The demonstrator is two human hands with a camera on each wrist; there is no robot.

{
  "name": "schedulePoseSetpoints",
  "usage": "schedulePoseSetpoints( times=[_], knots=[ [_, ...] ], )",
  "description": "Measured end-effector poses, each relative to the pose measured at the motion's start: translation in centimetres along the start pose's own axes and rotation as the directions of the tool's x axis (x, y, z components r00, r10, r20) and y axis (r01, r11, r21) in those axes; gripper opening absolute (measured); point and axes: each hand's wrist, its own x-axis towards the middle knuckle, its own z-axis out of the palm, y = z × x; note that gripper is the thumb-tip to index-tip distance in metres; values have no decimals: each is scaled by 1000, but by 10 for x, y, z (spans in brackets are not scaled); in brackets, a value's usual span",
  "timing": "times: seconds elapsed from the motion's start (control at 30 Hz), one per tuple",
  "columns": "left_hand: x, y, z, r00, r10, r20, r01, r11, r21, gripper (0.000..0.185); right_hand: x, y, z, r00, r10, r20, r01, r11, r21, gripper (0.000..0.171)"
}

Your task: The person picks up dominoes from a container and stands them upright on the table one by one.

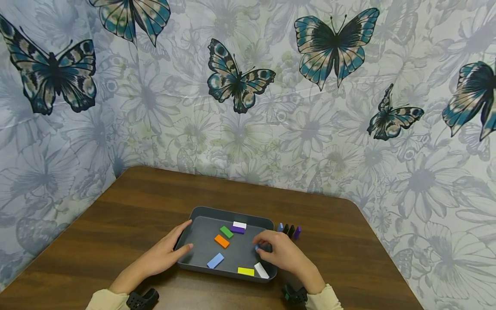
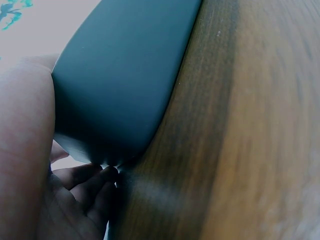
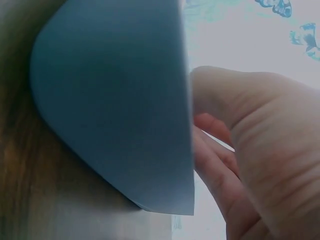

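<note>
From the head view we see our left hand (image 1: pixel 164 254) gripping the grey tray's (image 1: pixel 217 213) left rim mid-desk (image 1: pixel 128 215), right hand (image 1: pixel 280 254) curled over a blue block (image 1: pixel 257 247) near its right wall, bare wood around, left wrist view, fingers (image 2: pixel 87 187) under the tray's (image 2: pixel 125 75) corner, right wrist view, grip unclear behind the tray's (image 3: pixel 115 100) wall.

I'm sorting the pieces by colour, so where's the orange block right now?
In the head view, the orange block lies flat near the middle of the grey tray, just below the green block and above the light blue block.
</note>
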Motion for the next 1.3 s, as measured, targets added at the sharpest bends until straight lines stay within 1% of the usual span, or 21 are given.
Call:
schedulePoseSetpoints(
  times=[0.27, 0.5, 0.73, 1.07, 1.3],
  knots=[
    [0, 0, 0, 1000, -7, 1, 7, 1000, -3, 77, -1, 0, -4, 1000, -7, -16, 7, 1000, 6, 20],
    [-1, 2, -1, 1000, -1, 2, 1, 1000, -4, 77, -3, 0, -8, 997, -58, -55, 59, 998, 5, 21],
    [0, 0, 1, 1000, -4, 0, 4, 1000, -6, 78, -4, 2, -13, 991, -101, -91, 101, 995, -7, 22],
    [0, 2, 0, 1000, -10, 0, 10, 1000, -10, 78, -6, 3, -21, 988, -67, -142, 66, 998, -17, 25],
    [0, 2, 1, 1000, -5, 2, 5, 1000, -9, 78, -7, 3, -27, 986, -54, -157, 58, 998, 21, 27]
  ],
)
